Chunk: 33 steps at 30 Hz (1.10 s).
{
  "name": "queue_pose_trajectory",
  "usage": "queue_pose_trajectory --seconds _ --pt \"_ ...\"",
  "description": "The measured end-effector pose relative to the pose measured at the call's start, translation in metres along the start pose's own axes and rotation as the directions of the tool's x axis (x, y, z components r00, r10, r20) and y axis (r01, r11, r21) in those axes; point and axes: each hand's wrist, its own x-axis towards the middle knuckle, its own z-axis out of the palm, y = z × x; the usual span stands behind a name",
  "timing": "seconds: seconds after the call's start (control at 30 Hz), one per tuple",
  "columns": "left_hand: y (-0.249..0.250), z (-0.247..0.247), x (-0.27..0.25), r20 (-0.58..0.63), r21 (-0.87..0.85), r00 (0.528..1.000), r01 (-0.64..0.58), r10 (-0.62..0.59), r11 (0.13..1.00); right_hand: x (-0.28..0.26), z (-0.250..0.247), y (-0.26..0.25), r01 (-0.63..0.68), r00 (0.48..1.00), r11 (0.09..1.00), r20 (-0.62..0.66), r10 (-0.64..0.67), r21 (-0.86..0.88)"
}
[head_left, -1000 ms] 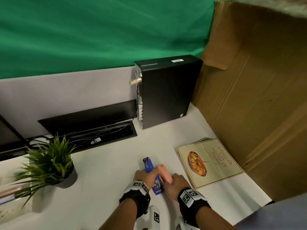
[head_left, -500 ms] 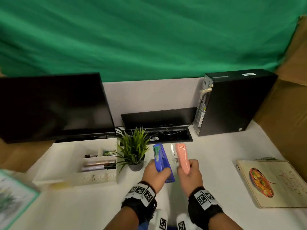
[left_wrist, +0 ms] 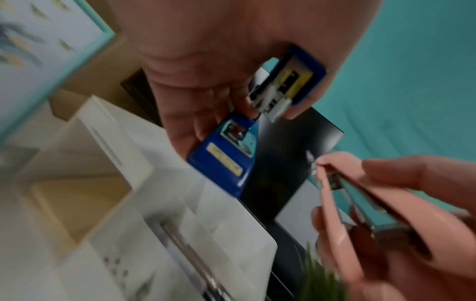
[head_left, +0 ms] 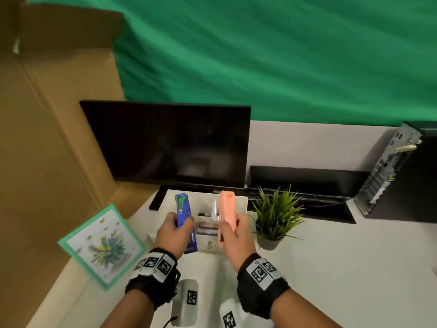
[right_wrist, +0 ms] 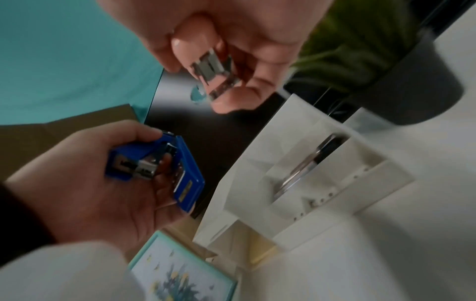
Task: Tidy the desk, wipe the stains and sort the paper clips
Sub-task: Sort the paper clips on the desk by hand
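My left hand grips a blue stapler and holds it upright, nose pointing away from me. Beside it my right hand grips a pink stapler the same way. Both staplers hang over a white desk organizer that has pens lying in its compartments. The left wrist view shows the blue stapler in my palm, with the organizer below it. In the right wrist view my fingers curl round the pink stapler's metal underside.
A black monitor stands just behind the organizer. A small potted plant sits close to its right. A green-framed flower picture lies at the left desk edge, against cardboard. A computer tower stands at the far right.
Both hands lifted the staplers off the desk near the cookbook and carried them left. They now hang over the white organizer in front of the monitor.
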Motion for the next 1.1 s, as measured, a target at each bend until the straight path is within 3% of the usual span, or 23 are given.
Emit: queue_pose_trajectory --seconds 0.1,0.2,0.33,0.5,0.77,0.97,1.1 --pt "-0.005 -0.025 0.039 0.067 0.168 0.992 0.098 -0.111 0.981 0.016 0.042 -0.012 -0.194 0.972 0.981 0.131 0.194 -0.009" --pt "-0.01 -0.038 0.073 0.091 0.29 0.983 0.129 -0.161 0.948 0.032 0.073 -0.019 -0.366 0.92 0.93 0.166 0.355 0.043" --pt "-0.004 -0.043 0.099 0.205 0.426 0.951 0.124 -0.23 0.896 0.051 0.105 -0.025 -0.444 0.89 0.893 0.153 0.43 0.074" --pt "0.002 -0.041 0.119 0.248 0.616 0.93 0.065 -0.272 0.785 0.073 0.124 -0.032 -0.446 0.89 0.895 0.097 0.446 -0.022" --pt "0.004 -0.029 0.136 0.21 0.607 0.945 0.075 -0.251 0.791 0.094 0.137 -0.023 -0.331 0.937 0.836 -0.048 0.346 -0.437" --pt "0.001 -0.019 0.132 0.14 0.787 0.97 0.013 -0.199 0.616 0.095 0.135 -0.011 -0.311 0.938 0.791 -0.038 0.344 -0.526" --pt "-0.004 -0.021 0.134 0.109 0.825 0.974 0.023 -0.199 0.565 0.095 0.131 -0.009 -0.291 0.939 0.795 0.001 0.344 -0.533"
